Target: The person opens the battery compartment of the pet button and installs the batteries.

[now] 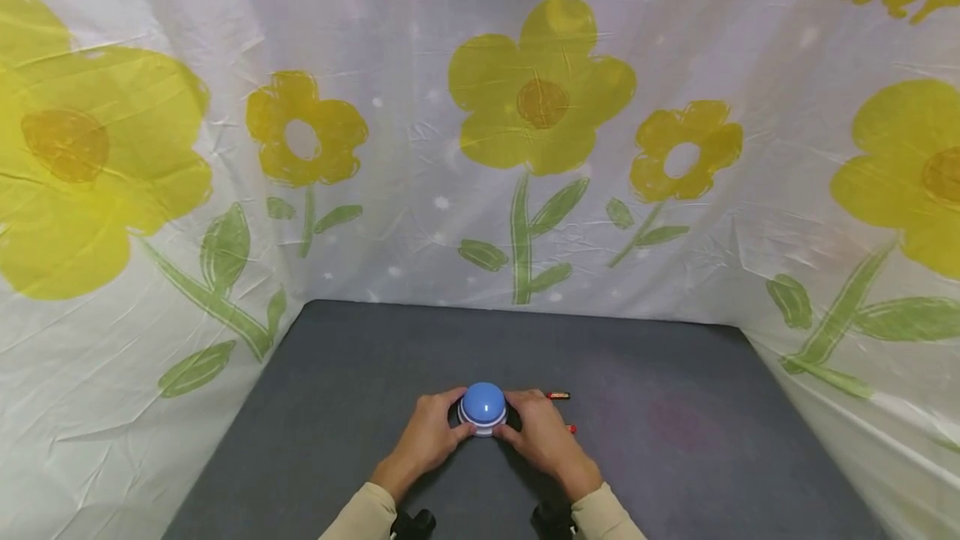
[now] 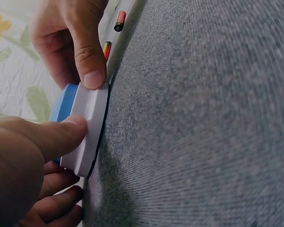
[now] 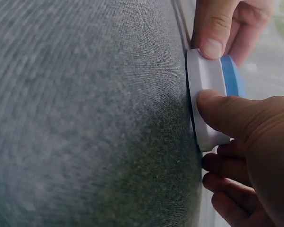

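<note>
A round push button [image 1: 483, 405] with a blue dome and a white base sits upright on the grey table between both hands. From its left side the left hand [image 1: 430, 433] grips the base, thumb at the near edge and fingers round the side. The right hand [image 1: 542, 433] holds the opposite side in the same way. In the left wrist view both thumbs press on the white base [image 2: 89, 130], close over the cloth surface. The right wrist view shows the blue dome [image 3: 232, 80] facing away from the table, with the far fingers partly hidden.
Just right of the right hand lie two small red and black batteries, one battery [image 1: 558, 396] farther back and another battery [image 1: 572, 428] nearer. Grey cloth covers the table [image 1: 675, 457]. A white curtain [image 1: 405, 223] with yellow flowers encloses the back and sides.
</note>
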Tool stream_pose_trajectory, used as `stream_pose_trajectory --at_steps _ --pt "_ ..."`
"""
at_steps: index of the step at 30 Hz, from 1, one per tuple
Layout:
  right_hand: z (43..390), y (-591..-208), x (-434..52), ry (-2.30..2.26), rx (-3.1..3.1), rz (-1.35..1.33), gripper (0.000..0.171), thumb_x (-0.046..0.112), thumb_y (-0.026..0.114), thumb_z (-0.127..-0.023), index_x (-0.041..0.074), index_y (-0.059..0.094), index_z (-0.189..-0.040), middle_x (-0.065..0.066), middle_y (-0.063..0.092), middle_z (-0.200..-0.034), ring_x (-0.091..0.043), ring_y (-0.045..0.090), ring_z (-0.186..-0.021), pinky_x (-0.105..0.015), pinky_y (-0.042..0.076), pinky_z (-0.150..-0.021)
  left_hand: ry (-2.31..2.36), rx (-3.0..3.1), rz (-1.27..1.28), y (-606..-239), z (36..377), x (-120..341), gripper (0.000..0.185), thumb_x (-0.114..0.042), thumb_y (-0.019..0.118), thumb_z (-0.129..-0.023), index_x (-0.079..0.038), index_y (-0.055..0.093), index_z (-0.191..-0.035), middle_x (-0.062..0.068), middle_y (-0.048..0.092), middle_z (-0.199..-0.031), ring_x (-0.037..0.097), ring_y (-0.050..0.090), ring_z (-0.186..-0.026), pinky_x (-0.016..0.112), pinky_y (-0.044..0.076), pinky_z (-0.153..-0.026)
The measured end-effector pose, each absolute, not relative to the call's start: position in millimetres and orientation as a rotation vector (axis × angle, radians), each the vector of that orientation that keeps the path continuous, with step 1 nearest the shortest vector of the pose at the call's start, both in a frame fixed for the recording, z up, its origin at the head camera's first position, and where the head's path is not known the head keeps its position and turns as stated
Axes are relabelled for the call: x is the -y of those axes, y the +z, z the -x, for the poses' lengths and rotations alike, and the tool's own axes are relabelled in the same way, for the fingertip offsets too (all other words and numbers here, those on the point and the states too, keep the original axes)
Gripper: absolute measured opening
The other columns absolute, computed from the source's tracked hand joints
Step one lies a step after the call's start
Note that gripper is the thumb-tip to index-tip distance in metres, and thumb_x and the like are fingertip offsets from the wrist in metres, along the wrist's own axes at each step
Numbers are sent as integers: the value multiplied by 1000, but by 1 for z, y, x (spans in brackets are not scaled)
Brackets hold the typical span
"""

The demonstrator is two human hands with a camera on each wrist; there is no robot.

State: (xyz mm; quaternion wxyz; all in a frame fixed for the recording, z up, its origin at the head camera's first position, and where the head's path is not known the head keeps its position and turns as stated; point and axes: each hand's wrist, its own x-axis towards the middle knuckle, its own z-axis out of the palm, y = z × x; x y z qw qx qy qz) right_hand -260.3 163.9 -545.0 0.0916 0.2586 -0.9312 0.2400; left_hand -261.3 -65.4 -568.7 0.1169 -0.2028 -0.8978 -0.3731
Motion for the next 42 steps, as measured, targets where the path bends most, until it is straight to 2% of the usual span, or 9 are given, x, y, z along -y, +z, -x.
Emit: stream_pose_trajectory --at_steps 3,4,14,20,25,32,39,42 --pt "260 -544 -164 705 2775 -774 45 21 90 -90 3 76 -129 -12 80 -124 -31 72 -119 -53 61 -104 -1104 2636 580 -569 260 66 54 -13 94 -85 7 73 -131 23 79 -124 38 77 -116 55 62 -103" --pt "259 -543 -164 707 2780 -776 45 22 90 -91 4 76 -129 -11 80 -124 -31 72 -119 -53 60 -104 -1122 2663 557 -563 257 66 55 -12 94 -84 7 73 -131 23 78 -125 40 76 -118 58 60 -105" --pt "256 -524 -172 829 2750 -869 48 23 87 -94 1 74 -133 -14 79 -129 -33 74 -123 -56 59 -108 -1242 2698 486 -543 251 75 55 -27 94 -86 -2 77 -131 15 80 -128 36 74 -125 58 57 -111" --pt "254 -508 -175 823 2755 -854 56 12 86 -91 -5 68 -141 -20 75 -137 -35 72 -129 -54 58 -110 -1421 2648 421 -530 252 78 52 -35 88 -92 -6 77 -134 11 79 -133 35 72 -130 59 55 -114" --pt "254 -503 -171 791 2642 -779 48 0 82 -90 -5 71 -136 -19 78 -130 -33 77 -119 -51 63 -102 -1629 2541 344 -522 251 75 47 -30 87 -94 -4 77 -132 14 78 -132 34 75 -126 54 60 -108" --pt "254 -501 -164 854 2507 -718 40 3 80 -96 -2 73 -135 -13 81 -117 -20 80 -96 -39 68 -84 -1831 2377 250 -517 249 70 39 -26 86 -96 -2 79 -126 17 80 -125 32 79 -117 43 66 -98" --pt "253 -498 -160 949 2401 -648 35 2 80 -97 -3 75 -131 -14 81 -113 -19 79 -91 -39 69 -81 -1890 2277 106 -510 248 62 38 -33 88 -95 -4 82 -117 14 83 -112 24 82 -101 29 68 -83" --pt "253 -497 -158 970 2360 -630 33 3 80 -97 -2 76 -129 -13 81 -111 -19 80 -91 -39 69 -81 -1998 2186 42 -507 247 58 36 -32 89 -94 -2 82 -113 15 84 -106 31 83 -94 34 69 -81"
